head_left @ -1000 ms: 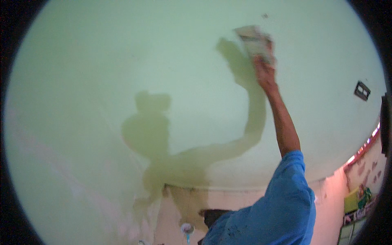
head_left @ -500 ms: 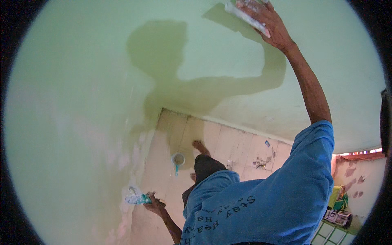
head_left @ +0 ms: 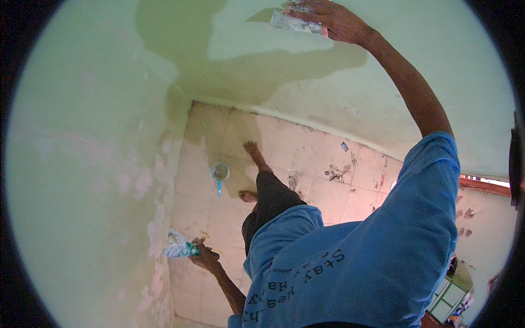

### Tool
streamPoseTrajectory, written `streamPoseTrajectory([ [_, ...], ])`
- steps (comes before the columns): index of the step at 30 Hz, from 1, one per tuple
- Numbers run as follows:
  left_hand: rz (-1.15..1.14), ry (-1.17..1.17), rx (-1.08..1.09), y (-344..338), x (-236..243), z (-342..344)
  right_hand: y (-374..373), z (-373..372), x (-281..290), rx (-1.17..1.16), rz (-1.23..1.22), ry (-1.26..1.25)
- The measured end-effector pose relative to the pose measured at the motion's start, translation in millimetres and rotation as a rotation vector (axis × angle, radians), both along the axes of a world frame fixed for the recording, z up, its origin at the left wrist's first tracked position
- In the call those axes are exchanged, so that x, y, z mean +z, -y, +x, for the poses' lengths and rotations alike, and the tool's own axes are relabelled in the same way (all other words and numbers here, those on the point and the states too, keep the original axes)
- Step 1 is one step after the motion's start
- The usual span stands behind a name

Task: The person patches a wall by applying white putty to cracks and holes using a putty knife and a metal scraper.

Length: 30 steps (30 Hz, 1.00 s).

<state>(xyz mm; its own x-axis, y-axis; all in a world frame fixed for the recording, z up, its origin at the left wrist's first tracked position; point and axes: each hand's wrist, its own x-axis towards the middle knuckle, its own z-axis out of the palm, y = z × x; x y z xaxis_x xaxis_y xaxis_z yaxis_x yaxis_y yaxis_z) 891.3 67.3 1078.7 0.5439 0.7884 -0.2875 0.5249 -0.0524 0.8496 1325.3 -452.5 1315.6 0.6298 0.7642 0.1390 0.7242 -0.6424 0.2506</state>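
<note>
The right hand (head_left: 331, 21) has come down the green wall (head_left: 437, 60), fingers clasping a pale flat tool (head_left: 295, 23) there, while the left hand (head_left: 204, 259) curls its fingers round a white-and-teal item (head_left: 179, 246) above the floor (head_left: 276, 134).

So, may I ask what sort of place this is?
Probably a room inside a home, rather worn: green walls with flaking patches, a stained tiled floor, and a blue-handled dipper standing there.

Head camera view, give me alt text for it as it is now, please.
A raised right hand holds a flat, white-smeared tool at a pale green wall. The left hand, lower down, holds a white-and-teal item; a blue-handled dipper stands on the tiled floor near bare feet.
</note>
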Motion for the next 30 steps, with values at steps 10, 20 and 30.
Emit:
streamPoseTrajectory([
  [10,-0.075,0.075,-0.119,-15,-20,-12,-46,-15,21,-0.050,-0.135,-0.044],
  [20,-0.117,0.086,-0.166,-20,-27,-10,-60,-63,37,0.134,-0.280,0.226],
  [30,-0.235,0.164,-0.347,-27,-67,27,-117,-97,-10,0.042,-0.346,0.024],
])
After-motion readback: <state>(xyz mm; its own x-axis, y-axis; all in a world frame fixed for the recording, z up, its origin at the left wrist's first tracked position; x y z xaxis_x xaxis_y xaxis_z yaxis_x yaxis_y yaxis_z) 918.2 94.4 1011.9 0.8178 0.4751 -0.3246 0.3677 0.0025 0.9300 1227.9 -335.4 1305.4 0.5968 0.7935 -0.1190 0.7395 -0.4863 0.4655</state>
